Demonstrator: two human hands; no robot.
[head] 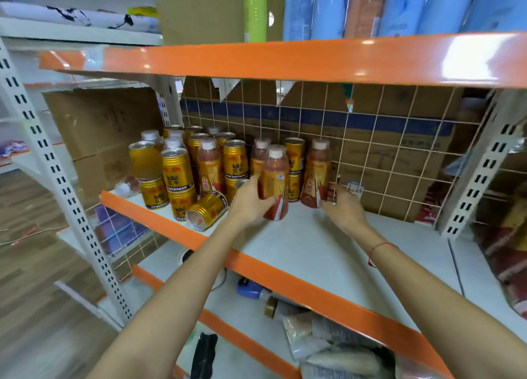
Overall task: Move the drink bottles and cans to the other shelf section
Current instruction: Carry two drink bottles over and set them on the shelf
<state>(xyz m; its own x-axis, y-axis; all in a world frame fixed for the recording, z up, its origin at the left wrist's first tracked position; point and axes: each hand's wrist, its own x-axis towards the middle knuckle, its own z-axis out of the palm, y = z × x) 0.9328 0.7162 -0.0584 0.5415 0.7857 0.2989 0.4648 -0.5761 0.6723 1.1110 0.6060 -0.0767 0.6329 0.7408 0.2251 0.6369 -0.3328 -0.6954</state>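
Gold cans stand stacked in two tiers at the left of the white shelf, and one gold can lies on its side near the front edge. Orange-labelled drink bottles with white caps stand among and beside the cans. My left hand grips one such bottle, which is tilted slightly. My right hand holds the base of another bottle standing by the wire grid back.
A wire grid with cardboard boxes behind it backs the shelf. An orange-edged shelf hangs overhead. Perforated uprights bound the bay on the left and on the right. Bags and a bottle lie on the lower shelf.
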